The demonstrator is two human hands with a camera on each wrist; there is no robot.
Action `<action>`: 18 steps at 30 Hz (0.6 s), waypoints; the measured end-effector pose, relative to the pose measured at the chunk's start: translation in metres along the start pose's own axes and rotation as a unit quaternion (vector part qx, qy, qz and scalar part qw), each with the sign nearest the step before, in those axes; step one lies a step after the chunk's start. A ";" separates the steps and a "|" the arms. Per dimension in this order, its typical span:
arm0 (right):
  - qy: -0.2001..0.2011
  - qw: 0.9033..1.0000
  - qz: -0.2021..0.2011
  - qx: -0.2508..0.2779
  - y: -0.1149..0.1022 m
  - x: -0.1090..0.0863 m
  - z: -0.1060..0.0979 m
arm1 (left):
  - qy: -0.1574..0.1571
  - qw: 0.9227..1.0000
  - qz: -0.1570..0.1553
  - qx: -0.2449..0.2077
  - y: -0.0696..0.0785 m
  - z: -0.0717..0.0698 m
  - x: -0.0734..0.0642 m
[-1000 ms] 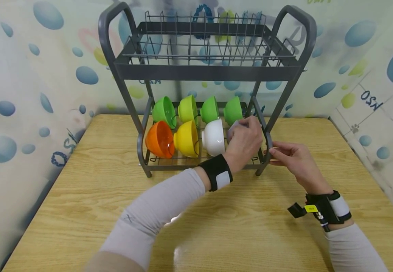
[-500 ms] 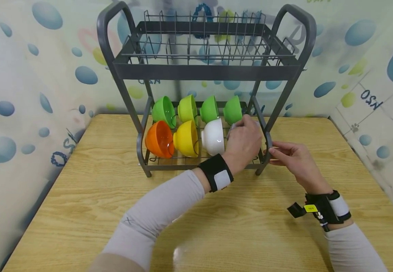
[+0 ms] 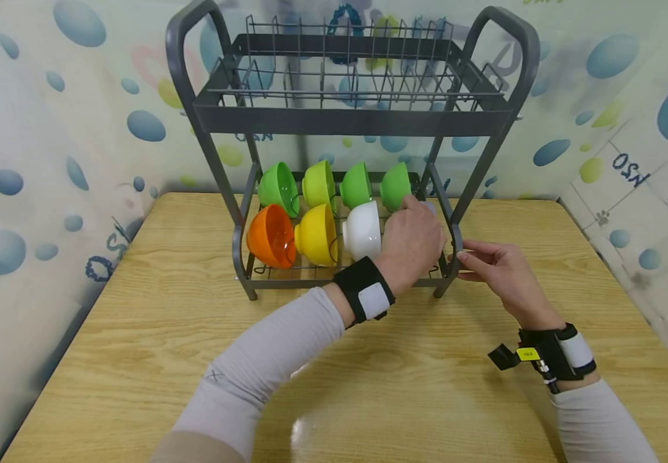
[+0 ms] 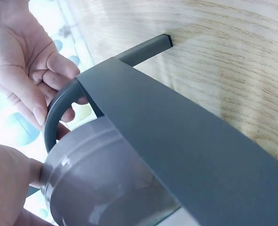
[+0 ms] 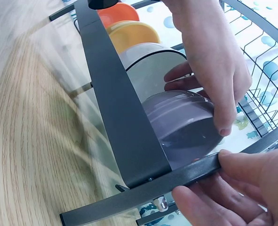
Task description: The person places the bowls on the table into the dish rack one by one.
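Observation:
My left hand [image 3: 415, 241] reaches into the lower tier of a dark grey dish rack [image 3: 353, 122], at its front right. It holds a greyish-purple bowl [image 5: 186, 125] by the rim, thumb on one side and fingers on the other. In the head view the hand hides most of that bowl; in the left wrist view the bowl [image 4: 106, 176] fills the lower middle. My right hand [image 3: 501, 273] pinches the rack's right side frame [image 5: 186, 175] between thumb and fingers. Left of the purple bowl, a white bowl [image 3: 362, 231] stands on its side.
A yellow bowl [image 3: 316, 236] and an orange bowl [image 3: 271, 236] continue the front row. Behind them stand green bowls [image 3: 278, 188] and a yellow-green bowl [image 3: 319, 183]. The wire upper tier [image 3: 345, 87] overhangs them. Beneath is a wooden table [image 3: 403, 373], against a patterned wall.
My left hand has turned slightly over the purple bowl, which is now almost hidden in the head view. The right hand has stayed on the rack's frame.

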State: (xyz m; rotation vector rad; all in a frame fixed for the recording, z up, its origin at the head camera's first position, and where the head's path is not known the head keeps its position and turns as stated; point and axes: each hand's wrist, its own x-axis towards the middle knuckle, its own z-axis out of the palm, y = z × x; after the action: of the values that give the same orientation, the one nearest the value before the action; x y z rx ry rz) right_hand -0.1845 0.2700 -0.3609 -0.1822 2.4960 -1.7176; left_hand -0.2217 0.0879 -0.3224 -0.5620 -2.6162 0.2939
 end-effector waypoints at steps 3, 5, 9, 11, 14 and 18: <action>-0.005 1.000 -0.008 0.001 0.000 0.000 0.000 | -0.005 1.000 0.013 0.001 -0.001 -0.001 0.001; -0.002 1.000 -0.005 0.003 0.000 0.001 0.000 | -0.005 1.000 0.016 -0.002 -0.002 0.000 0.002; 0.010 1.000 0.010 0.004 0.000 0.002 0.001 | -0.008 1.000 0.024 -0.013 -0.005 -0.001 0.002; 0.013 1.000 0.013 0.002 -0.001 0.002 0.001 | -0.009 0.999 0.025 -0.026 -0.006 -0.001 0.001; 0.007 1.000 0.004 -0.005 -0.001 0.002 0.001 | -0.011 0.998 0.024 -0.059 -0.009 -0.002 0.001; 0.001 1.000 -0.006 -0.010 -0.001 0.001 0.000 | -0.020 0.996 0.028 -0.087 -0.011 -0.001 0.000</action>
State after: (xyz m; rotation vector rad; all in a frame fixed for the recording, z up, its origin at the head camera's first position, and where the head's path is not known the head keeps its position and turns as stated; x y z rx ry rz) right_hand -0.1856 0.2696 -0.3599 -0.1974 2.5202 -1.6980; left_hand -0.2250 0.0785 -0.3179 -0.6953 -2.6849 0.0943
